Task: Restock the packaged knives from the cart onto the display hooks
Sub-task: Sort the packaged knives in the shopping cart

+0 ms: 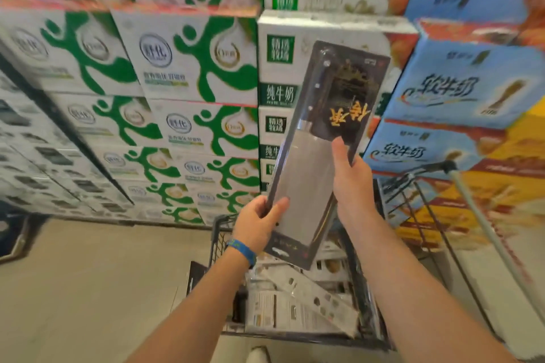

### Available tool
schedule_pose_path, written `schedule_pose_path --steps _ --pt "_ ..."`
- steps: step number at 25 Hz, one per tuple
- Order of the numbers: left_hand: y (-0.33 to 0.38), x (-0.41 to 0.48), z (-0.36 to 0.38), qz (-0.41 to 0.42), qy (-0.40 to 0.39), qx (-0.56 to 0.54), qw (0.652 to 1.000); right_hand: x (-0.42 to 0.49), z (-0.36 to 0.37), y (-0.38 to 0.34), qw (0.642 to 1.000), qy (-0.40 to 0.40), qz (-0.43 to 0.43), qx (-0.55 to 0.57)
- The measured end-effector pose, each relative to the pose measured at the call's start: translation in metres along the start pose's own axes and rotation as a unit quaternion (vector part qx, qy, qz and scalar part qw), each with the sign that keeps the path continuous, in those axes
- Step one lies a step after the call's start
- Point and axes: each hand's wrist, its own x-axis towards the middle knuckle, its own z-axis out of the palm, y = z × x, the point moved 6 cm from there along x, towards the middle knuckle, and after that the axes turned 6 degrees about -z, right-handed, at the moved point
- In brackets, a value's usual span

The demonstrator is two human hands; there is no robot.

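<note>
Arms fwd; L grip [259,222] & R grip [351,183] both clasp knife pkg [306,162].

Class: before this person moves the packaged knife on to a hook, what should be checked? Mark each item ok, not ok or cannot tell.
1. Left hand grips the packaged knife at its lower left edge: ok.
2. Right hand holds its right edge: ok.
3. Package held clear above the cart: ok.
4. Hang hole at the top end: cannot tell, blurred.
5. Free hook in sight: cannot tell; stacked boxes fill the view ahead.
</note>
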Motion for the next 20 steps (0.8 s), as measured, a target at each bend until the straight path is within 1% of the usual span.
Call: schedule_pose_path --steps 3,7,9,10,11,12,13,14,15,16,17,18,19,20 --pt "0.028 -0.012 -0.006 0.04 0.053 0.052 0.996 -0.008 -0.008 -0.014 0.999 -0.003 0.016 0.038" --pt "0.055 -0.024 -0.015 0.079 0.094 0.103 0.987 -0.012 -0.025 -0.02 0.997 -0.06 0.007 0.037" --pt "0.068 -0.028 -0.024 0.105 0.127 0.167 0.972 -0.016 -0.036 -0.013 0.994 -0.102 0.026 0.012" --pt "0.077 -0.029 -0.031 0.117 0.154 0.207 0.959 -0.019 -0.041 -0.008 0.99 -0.129 0.052 -0.022" --pt "0.087 -0.029 -0.037 0.127 0.182 0.253 0.942 -0.024 -0.046 -0.005 0.981 -0.159 0.074 -0.082" --pt "0.098 -0.027 -0.042 0.138 0.205 0.307 0.919 -0.027 -0.051 -0.002 0.964 -0.185 0.072 -0.174" --pt "0.11 -0.025 -0.045 0.153 0.215 0.371 0.89 -0.028 -0.056 -0.002 0.937 -0.19 0.043 -0.289" --pt "0.12 -0.024 -0.043 0.169 0.21 0.445 0.854 -0.028 -0.061 -0.005 0.897 -0.17 -0.006 -0.409" --pt "0.128 -0.023 -0.038 0.188 0.195 0.517 0.812 -0.029 -0.063 -0.01 0.852 -0.133 -0.066 -0.502" --pt "0.132 -0.021 -0.03 0.212 0.177 0.579 0.767 -0.034 -0.06 -0.019 0.826 -0.097 -0.135 -0.538" --pt "0.132 -0.021 -0.021 0.24 0.166 0.625 0.724 -0.042 -0.053 -0.027 0.815 -0.082 -0.218 -0.53" --pt "0.132 -0.023 -0.013 0.27 0.158 0.654 0.689 -0.049 -0.041 -0.032 0.797 -0.084 -0.295 -0.52" --pt "0.134 -0.025 -0.005 0.302 0.148 0.669 0.663 -0.055 -0.028 -0.033 0.769 -0.103 -0.346 -0.527" --pt "0.135 -0.028 0.003 0.337 0.127 0.676 0.643 -0.06 -0.017 -0.029 0.741 -0.128 -0.375 -0.542"
